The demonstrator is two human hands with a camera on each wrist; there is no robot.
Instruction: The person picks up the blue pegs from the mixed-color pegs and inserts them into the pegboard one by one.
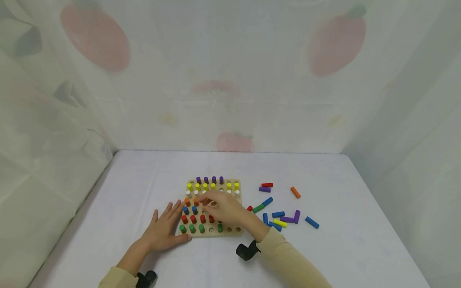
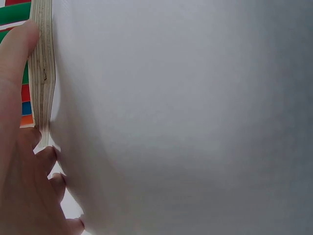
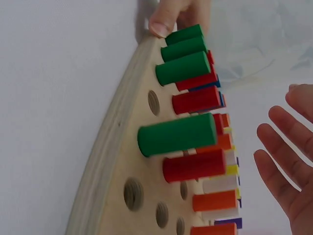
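A wooden pegboard stands on the white table, with rows of purple, yellow, white, orange, blue, red and green pegs upright in its holes. My left hand lies spread at the board's left side, thumb along the near corner; the left wrist view shows the thumb against the layered edge. Over the middle of the board hovers my right hand, its fingertips close to an orange peg. In the right wrist view that hand has loosely bent fingers, with no peg visible between them.
Loose pegs lie scattered right of the board: several blue pegs, an orange peg, a yellow peg, a green peg, purple pegs and red pegs. Printed fabric hangs behind the table.
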